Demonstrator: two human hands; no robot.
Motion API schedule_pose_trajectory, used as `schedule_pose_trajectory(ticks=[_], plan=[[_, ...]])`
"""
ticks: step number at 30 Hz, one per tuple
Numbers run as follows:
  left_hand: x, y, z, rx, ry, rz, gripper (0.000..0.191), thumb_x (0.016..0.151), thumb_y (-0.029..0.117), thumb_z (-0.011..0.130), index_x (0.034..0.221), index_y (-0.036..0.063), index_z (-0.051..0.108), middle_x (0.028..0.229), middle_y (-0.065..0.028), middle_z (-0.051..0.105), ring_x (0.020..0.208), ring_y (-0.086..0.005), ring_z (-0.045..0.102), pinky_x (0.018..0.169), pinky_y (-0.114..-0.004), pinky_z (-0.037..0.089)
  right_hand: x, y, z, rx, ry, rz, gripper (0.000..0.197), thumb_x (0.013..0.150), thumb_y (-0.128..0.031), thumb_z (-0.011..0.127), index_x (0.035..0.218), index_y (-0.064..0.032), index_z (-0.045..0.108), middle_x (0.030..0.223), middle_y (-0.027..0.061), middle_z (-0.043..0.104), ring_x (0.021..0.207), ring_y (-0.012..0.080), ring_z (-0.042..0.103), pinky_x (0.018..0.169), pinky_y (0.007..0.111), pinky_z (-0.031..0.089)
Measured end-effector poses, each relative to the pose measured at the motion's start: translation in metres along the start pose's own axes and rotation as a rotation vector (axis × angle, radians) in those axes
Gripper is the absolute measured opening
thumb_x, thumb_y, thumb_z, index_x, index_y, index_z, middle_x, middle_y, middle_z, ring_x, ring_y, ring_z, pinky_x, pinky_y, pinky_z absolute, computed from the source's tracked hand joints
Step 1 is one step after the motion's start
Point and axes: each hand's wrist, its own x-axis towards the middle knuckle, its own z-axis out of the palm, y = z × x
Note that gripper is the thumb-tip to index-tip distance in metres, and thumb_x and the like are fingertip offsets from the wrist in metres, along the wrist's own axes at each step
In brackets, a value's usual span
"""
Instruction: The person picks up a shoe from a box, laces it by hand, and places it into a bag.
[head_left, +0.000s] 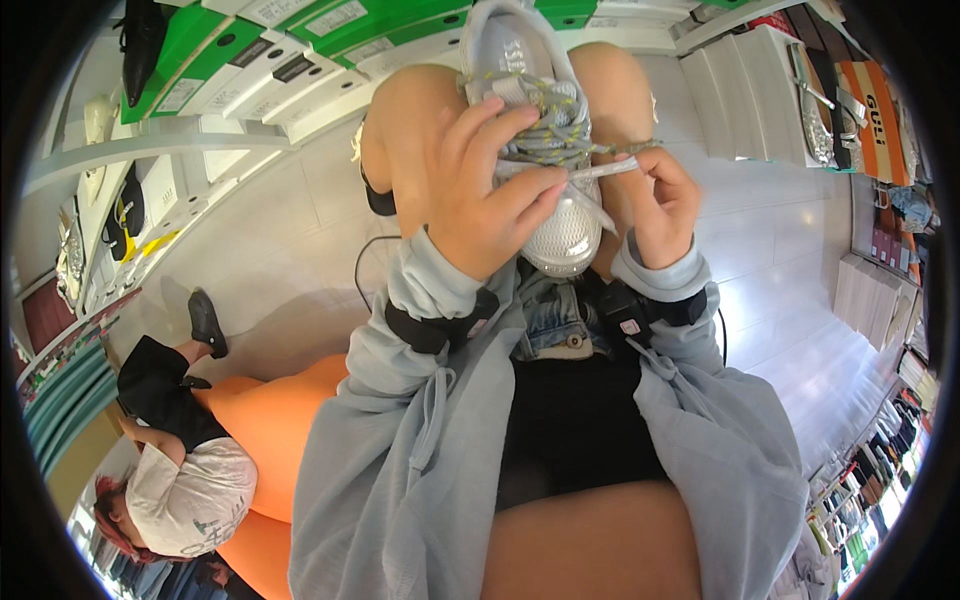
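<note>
A silver-white mesh sneaker (564, 238) rests on my lap between my knees, its toe towards me. Grey laces with yellow flecks (559, 124) lie loosely bunched over its tongue, one end trailing to the right. My left hand (491, 180) lies over the laces, with thumb and forefinger pinching a flat whitish lace near the shoe's middle. To the right, my right hand (664, 196) grips the far part of that whitish lace (604, 169) between thumb and fingers, pulled out sideways. Another loose lace end hangs over the toe area.
Green and white shoeboxes (315, 30) stand on a shelf in front. More shoes and white boxes (739, 97) are at the right. Behind me on the left, another person (191, 487) sits on an orange seat (285, 442). Clothes racks (870, 465) stand at the lower right.
</note>
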Motion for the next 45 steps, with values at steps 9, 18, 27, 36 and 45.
schedule_pose_trajectory(ticks=[9, 18, 27, 36, 45], plan=[[-0.01, -0.005, -0.003, -0.141, -0.043, -0.032, 0.029, 0.057, 0.011, 0.07, 0.085, 0.0095, 0.062, 0.114, -0.0145, 0.043, 0.105, -0.0338, 0.041, 0.088, -0.043, 0.035, 0.011, -0.008, -0.005, -0.221, -0.127, -0.132, 0.006, 0.07, -0.002, 0.062, 0.072, -0.0021, 0.056, 0.058, -0.0004, 0.049, 0.054, 0.0073, 0.042, 0.06, 0.022, 0.032], [-0.008, -0.013, -0.019, -0.335, -0.004, -0.301, 0.017, 0.075, 0.002, 0.054, 0.092, -0.001, 0.057, 0.097, -0.0155, 0.053, 0.09, -0.0254, 0.052, 0.081, -0.031, 0.039, 0.005, -0.004, -0.005, -0.137, -0.064, -0.117, 0.013, 0.069, 0.001, 0.061, 0.08, -0.0029, 0.056, 0.061, -0.0001, 0.052, 0.058, 0.009, 0.045, 0.065, 0.023, 0.033], [-0.022, -0.018, -0.03, -0.7, -0.282, -0.76, 0.015, 0.083, 0.005, 0.05, 0.094, -0.0033, 0.054, 0.084, -0.0072, 0.056, 0.077, -0.0135, 0.052, 0.071, -0.024, 0.041, 0.009, -0.005, -0.008, 0.045, -0.188, -0.081, 0.015, 0.072, 0.007, 0.054, 0.086, 0.0011, 0.053, 0.076, 0.0047, 0.055, 0.066, 0.0102, 0.047, 0.065, 0.021, 0.038], [-0.047, -0.019, -0.042, -0.839, -0.531, -0.99, 0.022, 0.084, 0.011, 0.05, 0.1, -0.0046, 0.052, 0.084, -0.0069, 0.057, 0.072, -0.0102, 0.051, 0.067, -0.022, 0.041, 0.017, -0.003, -0.012, 0.02, -0.208, -0.071, 0.016, 0.072, 0.007, 0.053, 0.087, 0.0014, 0.053, 0.077, 0.0054, 0.055, 0.068, 0.0106, 0.048, 0.066, 0.022, 0.038], [-0.041, -0.029, -0.064, -0.342, -0.217, -0.67, 0.031, 0.075, 0.005, 0.057, 0.105, -0.0008, 0.051, 0.095, -0.0126, 0.057, 0.088, -0.0215, 0.054, 0.077, -0.029, 0.043, 0.021, -0.011, 0.009, -0.304, -0.114, -0.537, 0.015, 0.065, 0.006, 0.058, 0.079, 0.0013, 0.053, 0.074, 0.0135, 0.056, 0.066, 0.0248, 0.051, 0.061, 0.031, 0.041]])
